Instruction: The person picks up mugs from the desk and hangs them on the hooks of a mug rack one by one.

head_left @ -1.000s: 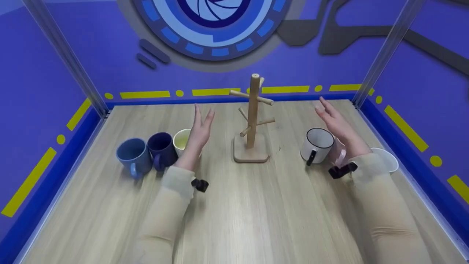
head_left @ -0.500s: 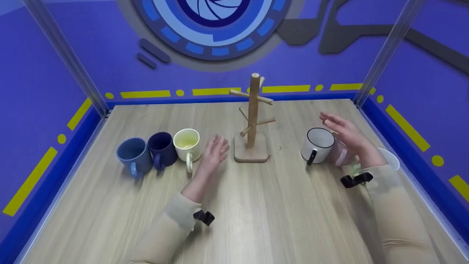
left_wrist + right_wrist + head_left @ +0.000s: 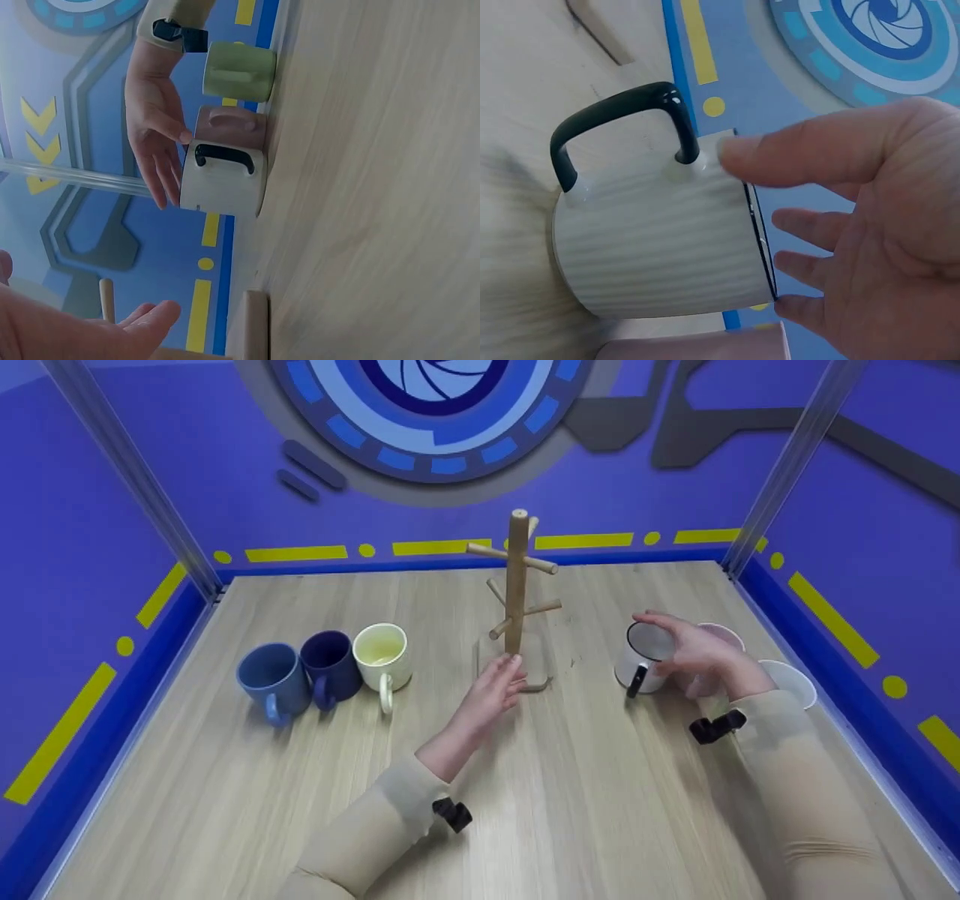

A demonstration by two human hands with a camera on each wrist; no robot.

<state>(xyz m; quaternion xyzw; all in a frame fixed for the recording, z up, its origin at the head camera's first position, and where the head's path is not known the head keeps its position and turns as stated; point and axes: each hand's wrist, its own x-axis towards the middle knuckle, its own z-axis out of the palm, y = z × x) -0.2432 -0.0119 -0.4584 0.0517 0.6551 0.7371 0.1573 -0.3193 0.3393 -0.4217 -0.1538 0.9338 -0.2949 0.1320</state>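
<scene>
My right hand (image 3: 697, 649) reaches over the white mug (image 3: 643, 669) with a black rim and black handle. In the right wrist view its thumb (image 3: 810, 154) lies at the rim beside the handle, with the other fingers extended past the mouth; firm contact is unclear. The mug stands upright on the table. My left hand (image 3: 487, 701) is in front of the wooden mug tree (image 3: 516, 585), hiding part of its base, fingers mostly straight and holding nothing. Whether it touches the base cannot be told.
A pink mug (image 3: 724, 634) and a mug with a pale inside (image 3: 791, 682), green outside in the left wrist view, stand right of the white one. At left are a blue mug (image 3: 274, 679), a navy mug (image 3: 332, 667) and a cream mug (image 3: 384, 660). Blue walls enclose the table.
My left hand has come down and moved right, from beside the cream mug to the mug tree's base. My right hand has lowered onto the white mug's rim area. The mugs stay put.
</scene>
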